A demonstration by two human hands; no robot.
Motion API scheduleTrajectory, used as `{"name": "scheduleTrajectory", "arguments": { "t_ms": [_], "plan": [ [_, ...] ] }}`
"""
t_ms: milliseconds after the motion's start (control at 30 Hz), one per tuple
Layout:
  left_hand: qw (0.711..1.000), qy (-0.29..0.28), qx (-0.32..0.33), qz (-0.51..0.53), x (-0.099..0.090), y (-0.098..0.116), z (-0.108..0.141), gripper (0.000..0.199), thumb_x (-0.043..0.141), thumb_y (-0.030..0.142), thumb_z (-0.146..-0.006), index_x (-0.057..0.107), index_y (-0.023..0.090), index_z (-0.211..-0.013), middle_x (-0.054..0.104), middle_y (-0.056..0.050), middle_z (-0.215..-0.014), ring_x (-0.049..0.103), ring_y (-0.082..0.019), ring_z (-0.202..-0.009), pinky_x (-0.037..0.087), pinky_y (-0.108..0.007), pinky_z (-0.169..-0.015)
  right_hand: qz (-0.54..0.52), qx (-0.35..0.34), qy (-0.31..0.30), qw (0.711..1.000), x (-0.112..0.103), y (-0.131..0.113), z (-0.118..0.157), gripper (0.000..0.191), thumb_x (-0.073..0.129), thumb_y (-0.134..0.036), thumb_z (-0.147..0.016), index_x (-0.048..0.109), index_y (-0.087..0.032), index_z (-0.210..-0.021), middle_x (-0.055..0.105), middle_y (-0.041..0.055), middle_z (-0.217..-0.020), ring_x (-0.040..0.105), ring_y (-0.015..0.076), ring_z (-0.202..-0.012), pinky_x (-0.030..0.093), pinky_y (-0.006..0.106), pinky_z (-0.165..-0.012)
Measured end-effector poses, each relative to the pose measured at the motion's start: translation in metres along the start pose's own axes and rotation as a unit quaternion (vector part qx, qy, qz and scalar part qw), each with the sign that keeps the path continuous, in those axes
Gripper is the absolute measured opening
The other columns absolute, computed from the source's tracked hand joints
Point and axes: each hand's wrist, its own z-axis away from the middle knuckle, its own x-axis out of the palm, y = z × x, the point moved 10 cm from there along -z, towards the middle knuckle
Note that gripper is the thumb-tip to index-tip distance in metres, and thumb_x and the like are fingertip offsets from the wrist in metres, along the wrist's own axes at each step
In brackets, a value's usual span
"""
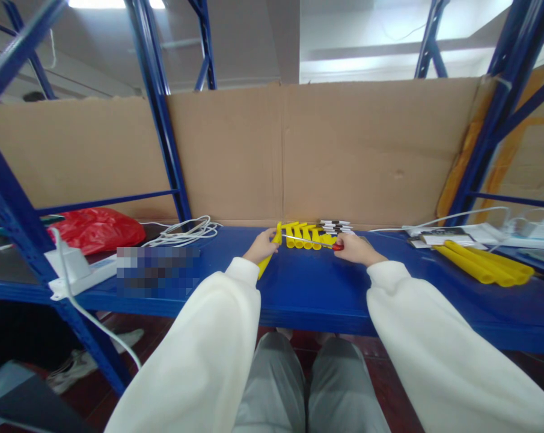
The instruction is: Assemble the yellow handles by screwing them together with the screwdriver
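Fingers of my left hand (263, 245) are wrapped round a yellow tube (265, 264) that slants down toward the front of the blue shelf. My right hand (356, 249) is closed on a red-handled tool (338, 246) with a long, thin metal shaft. The shaft points left, its tip close to the top of the held tube; I cannot tell whether they touch. Just behind the shaft, several short yellow tubes (303, 240) lie side by side on the shelf. Black-and-white banded sticks (336, 227) are stacked behind my right hand.
More yellow tubes (483, 264) lie on the right of the blue shelf (317, 294). A white power strip (85, 273), coiled white cable (188, 233) and red plastic bag (95, 231) are at left. Cardboard (344, 150) walls the back; blue posts (163, 120) flank it.
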Motion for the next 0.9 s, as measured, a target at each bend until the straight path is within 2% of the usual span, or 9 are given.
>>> {"name": "scheduleTrajectory", "arguments": {
  "t_ms": [167, 300, 400, 500, 667, 900],
  "plan": [
    [1.000, 0.007, 0.014, -0.019, -0.001, 0.002, 0.000, 0.053, 0.060, -0.004, -0.076, 0.064, 0.010, -0.127, 0.071, -0.013, -0.120, 0.066, -0.011, -0.071, 0.054, -0.020, -0.063, -0.102, -0.054, -0.046, 0.992, 0.018, 0.000, -0.005, 0.017, 0.073, -0.025, -0.069, 0.057, -0.020, -0.070, 0.067, 0.0005, -0.072, 0.061, 0.0172, -0.069, 0.042, 0.025, -0.061],
    [0.997, 0.027, 0.060, -0.028, -0.005, 0.010, -0.001, 0.055, 0.058, -0.003, -0.075, 0.065, 0.013, -0.127, 0.070, -0.011, -0.125, 0.068, -0.020, -0.103, 0.056, -0.029, -0.086, -0.194, -0.129, -0.070, 0.970, 0.026, -0.015, -0.004, 0.027, 0.076, -0.039, -0.067, 0.058, -0.020, -0.070, 0.065, -0.0002, -0.070, 0.060, 0.0177, -0.069, 0.046, 0.028, -0.063],
    [0.992, 0.045, 0.106, -0.050, -0.009, 0.022, 0.002, 0.056, 0.060, -0.002, -0.074, 0.064, 0.014, -0.127, 0.067, -0.011, -0.131, 0.061, -0.025, -0.121, 0.049, -0.038, -0.103, -0.212, -0.148, -0.085, 0.962, 0.029, -0.024, -0.003, 0.026, 0.076, -0.040, -0.067, 0.060, -0.019, -0.071, 0.066, 0.0007, -0.072, 0.060, 0.0176, -0.071, 0.048, 0.029, -0.068],
    [0.983, 0.057, 0.154, -0.079, -0.009, 0.036, 0.007, 0.057, 0.061, -0.002, -0.073, 0.064, 0.014, -0.128, 0.066, -0.010, -0.133, 0.057, -0.025, -0.127, 0.040, -0.041, -0.112, -0.219, -0.147, -0.084, 0.961, 0.030, -0.028, -0.003, 0.026, 0.076, -0.039, -0.069, 0.060, -0.019, -0.072, 0.067, 0.0014, -0.073, 0.061, 0.0175, -0.070, 0.049, 0.030, -0.068],
    [0.959, 0.004, 0.240, -0.153, 0.015, 0.056, 0.016, 0.056, 0.057, 0.000, -0.075, 0.064, 0.017, -0.129, 0.065, -0.009, -0.134, 0.057, -0.024, -0.128, 0.038, -0.039, -0.115, -0.236, -0.157, -0.084, 0.955, 0.034, -0.030, -0.005, 0.026, 0.075, -0.042, -0.072, 0.064, -0.018, -0.077, 0.069, 0.0034, -0.076, 0.063, 0.0188, -0.072, 0.052, 0.031, -0.069],
    [0.913, -0.051, 0.323, -0.243, 0.047, 0.067, 0.029, 0.059, 0.051, 0.005, -0.081, 0.056, 0.023, -0.138, 0.058, -0.009, -0.142, 0.054, -0.022, -0.131, 0.040, -0.040, -0.113, -0.288, -0.171, 0.021, 0.942, 0.013, -0.039, -0.007, 0.021, 0.065, -0.034, -0.084, 0.067, -0.016, -0.096, 0.073, 0.0085, -0.095, 0.067, 0.0201, -0.087, 0.053, 0.036, -0.085]
  ]
}}
